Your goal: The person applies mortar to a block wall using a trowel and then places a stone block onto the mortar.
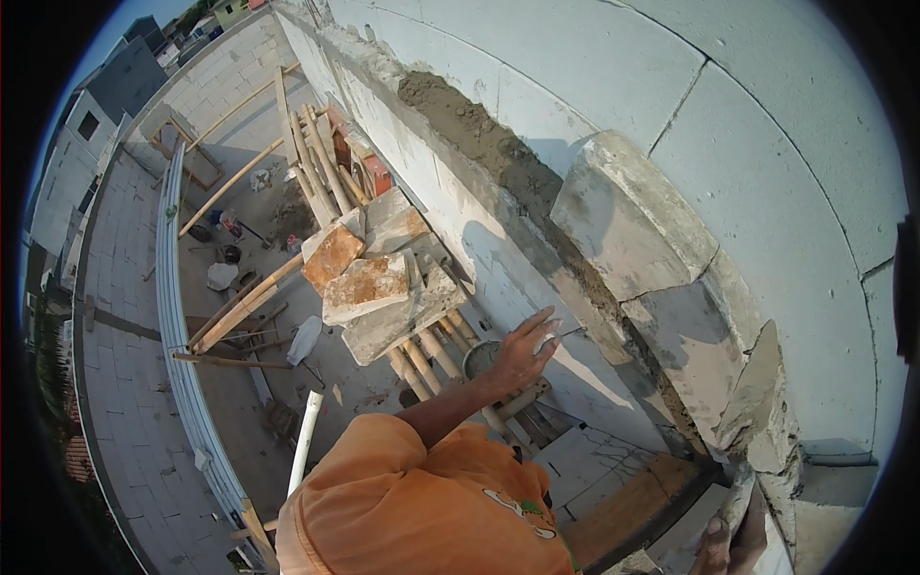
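Note:
My left hand (525,356) is held out over the scaffold poles beside the wall, fingers apart and with nothing in it. At the lower right, my right hand (730,548) is closed around what looks like the handle of a mortar-smeared trowel (753,391). Its grey pointed blade lies against pale block pieces (688,335) set along the wall ledge. The handle is mostly hidden by fingers and grey crust. Wet mortar (479,129) fills the ledge beyond these pieces and thins to a narrow strip beside them.
Broken block pieces (369,283) are stacked on bamboo scaffold poles (422,359) left of the wall. A wooden plank (628,508) lies below, near my body. The tall block wall (767,192) rises on the right. Far beneath, the ground (259,201) holds rubble and tools.

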### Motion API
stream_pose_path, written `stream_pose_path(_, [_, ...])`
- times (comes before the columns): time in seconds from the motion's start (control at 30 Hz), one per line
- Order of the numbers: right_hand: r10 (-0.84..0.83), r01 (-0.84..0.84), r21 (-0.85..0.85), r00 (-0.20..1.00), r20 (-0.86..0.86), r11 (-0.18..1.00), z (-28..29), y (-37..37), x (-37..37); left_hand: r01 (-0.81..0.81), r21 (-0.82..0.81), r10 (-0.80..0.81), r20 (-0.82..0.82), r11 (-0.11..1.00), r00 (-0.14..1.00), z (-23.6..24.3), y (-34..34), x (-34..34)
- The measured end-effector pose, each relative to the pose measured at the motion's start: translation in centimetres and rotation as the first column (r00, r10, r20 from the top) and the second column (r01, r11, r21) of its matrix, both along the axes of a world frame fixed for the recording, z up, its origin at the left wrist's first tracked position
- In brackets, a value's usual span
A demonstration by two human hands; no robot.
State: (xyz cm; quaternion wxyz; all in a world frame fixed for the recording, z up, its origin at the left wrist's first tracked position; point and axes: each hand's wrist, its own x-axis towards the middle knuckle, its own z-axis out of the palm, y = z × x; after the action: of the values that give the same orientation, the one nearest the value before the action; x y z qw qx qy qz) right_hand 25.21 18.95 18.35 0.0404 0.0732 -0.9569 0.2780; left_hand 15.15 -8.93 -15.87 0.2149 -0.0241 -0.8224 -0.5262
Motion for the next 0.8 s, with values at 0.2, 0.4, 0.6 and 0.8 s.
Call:
stream_pose_path(0.2, [0.277, -0.174, -0.267, 0.865, 0.418, 0.948, -4.1, -10.4, -8.0, -0.228, 0.238, 0.172, 0.234, 0.944, 0.957, -5.1, -7.7, 1.4])
stream_pose_path(0.4, [0.371, -0.093, -0.451, 0.723, 0.582, 0.888, -8.9, -23.0, -16.4, -0.405, 0.212, 0.353, 0.247, 0.889, 0.903, -7.1, -13.2, 0.1])
stream_pose_path(0.6, [0.541, -0.012, -0.734, 0.684, 0.489, 0.679, -15.4, -34.0, -23.3, -0.519, 0.194, 0.435, 0.35, 0.833, 0.829, -8.9, -18.8, 3.4])
stream_pose_path(0.8, [0.516, 0.149, -0.73, 0.615, 0.597, 0.667, -19.6, -42.2, -26.7, -0.689, 0.146, 0.526, 0.541, 0.71, 0.656, -8.9, -22.2, 9.7])
